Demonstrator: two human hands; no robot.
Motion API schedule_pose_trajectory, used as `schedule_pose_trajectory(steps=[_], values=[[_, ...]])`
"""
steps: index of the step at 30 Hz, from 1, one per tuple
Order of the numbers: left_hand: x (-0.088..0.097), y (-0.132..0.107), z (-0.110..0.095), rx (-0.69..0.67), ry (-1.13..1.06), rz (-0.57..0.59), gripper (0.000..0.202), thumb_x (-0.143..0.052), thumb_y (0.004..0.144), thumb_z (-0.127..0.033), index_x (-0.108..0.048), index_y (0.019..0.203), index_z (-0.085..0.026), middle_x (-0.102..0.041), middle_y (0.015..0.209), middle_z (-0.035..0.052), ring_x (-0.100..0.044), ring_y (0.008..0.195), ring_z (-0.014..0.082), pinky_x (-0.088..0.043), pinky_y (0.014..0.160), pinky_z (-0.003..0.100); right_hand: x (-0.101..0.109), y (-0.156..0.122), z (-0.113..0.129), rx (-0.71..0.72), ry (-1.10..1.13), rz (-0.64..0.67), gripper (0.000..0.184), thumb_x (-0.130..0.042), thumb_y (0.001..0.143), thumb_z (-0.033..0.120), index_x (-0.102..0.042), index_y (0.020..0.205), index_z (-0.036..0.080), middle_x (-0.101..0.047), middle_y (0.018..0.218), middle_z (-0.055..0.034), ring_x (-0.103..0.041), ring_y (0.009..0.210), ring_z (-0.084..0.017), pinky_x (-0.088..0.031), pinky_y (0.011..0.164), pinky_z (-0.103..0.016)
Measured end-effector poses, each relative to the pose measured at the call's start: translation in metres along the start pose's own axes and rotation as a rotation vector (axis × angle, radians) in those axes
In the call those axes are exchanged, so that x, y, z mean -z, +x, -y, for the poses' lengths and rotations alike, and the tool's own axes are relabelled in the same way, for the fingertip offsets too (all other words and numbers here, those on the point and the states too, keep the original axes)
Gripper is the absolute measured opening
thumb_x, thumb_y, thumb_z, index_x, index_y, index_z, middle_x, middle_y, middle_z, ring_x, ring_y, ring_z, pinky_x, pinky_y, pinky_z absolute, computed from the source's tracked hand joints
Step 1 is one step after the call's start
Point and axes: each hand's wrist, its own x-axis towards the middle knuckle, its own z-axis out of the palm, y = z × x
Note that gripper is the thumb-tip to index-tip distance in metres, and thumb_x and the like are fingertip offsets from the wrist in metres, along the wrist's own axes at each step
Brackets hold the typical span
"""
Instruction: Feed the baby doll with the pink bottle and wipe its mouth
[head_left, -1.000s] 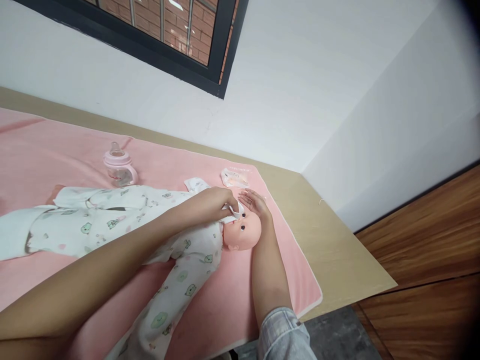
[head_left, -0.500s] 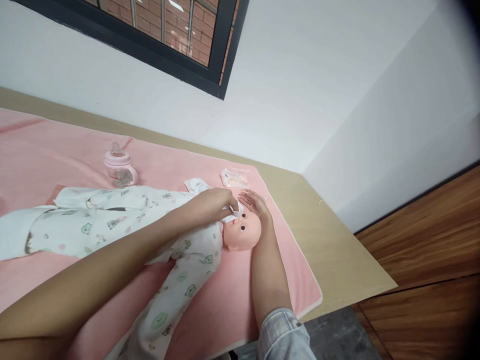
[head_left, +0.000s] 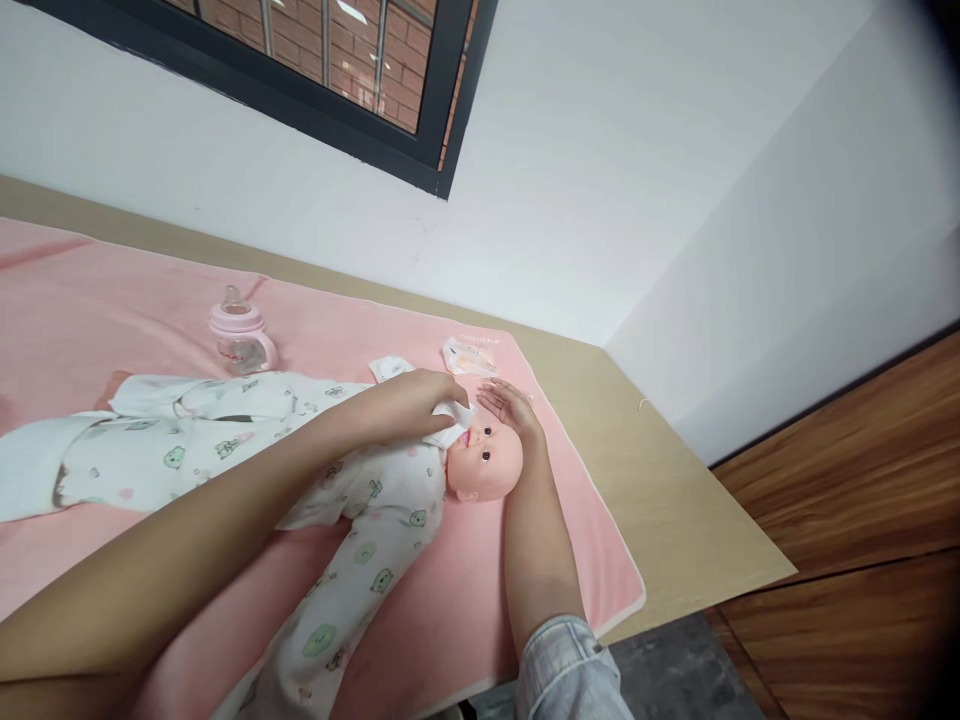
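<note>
A baby doll (head_left: 484, 470) in white patterned pyjamas (head_left: 307, 450) lies on its back on a pink blanket (head_left: 450, 590), its head to the right. My left hand (head_left: 420, 405) reaches across the doll's chest and pinches a white wipe (head_left: 454, 418), which sits by the doll's chin, just below the mouth. Curved around the crown of the doll's head, my right hand (head_left: 510, 405) has its fingers stretched out and holds nothing; its wrist lies against the head. The far side of the doll's face is partly behind the wipe.
A pink-topped baby bottle (head_left: 241, 335) with a handle stands on the blanket at the back left. Behind my right hand lies a small clear-and-white packet (head_left: 469, 355). The wooden tabletop (head_left: 637, 500) shows past the blanket's edge, against a white wall (head_left: 570, 200) with a window.
My left hand has drawn back slightly to the left with the wipe, from the doll's mouth toward its chin. More of the mouth shows now. The right hand stays put.
</note>
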Motion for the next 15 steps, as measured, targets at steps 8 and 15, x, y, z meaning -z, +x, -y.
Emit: schedule_pose_trajectory(steps=[8,15], values=[[0.005,-0.007,-0.012,0.006,0.010,0.149,0.013,-0.053,0.079,-0.018,-0.064,0.086,-0.020,-0.067,0.080,-0.0009,-0.060,0.070,0.0172,-0.036,0.057,0.026,0.001,0.000,0.000,0.006,0.000,0.016,0.017,-0.059,0.081,0.011,-0.060,0.097,0.014,-0.074,0.085,-0.0053,-0.071,0.093,-0.016,-0.053,0.095,-0.039],[0.000,-0.005,-0.019,0.037,0.079,0.130,0.006,-0.052,0.078,-0.020,-0.056,0.075,-0.018,-0.065,0.074,0.0014,-0.060,0.066,0.0196,-0.034,0.057,0.028,-0.001,-0.001,0.000,0.009,-0.010,0.016,0.016,-0.058,0.081,0.011,-0.060,0.097,0.014,-0.074,0.084,-0.0055,-0.070,0.096,-0.016,-0.052,0.096,-0.041]])
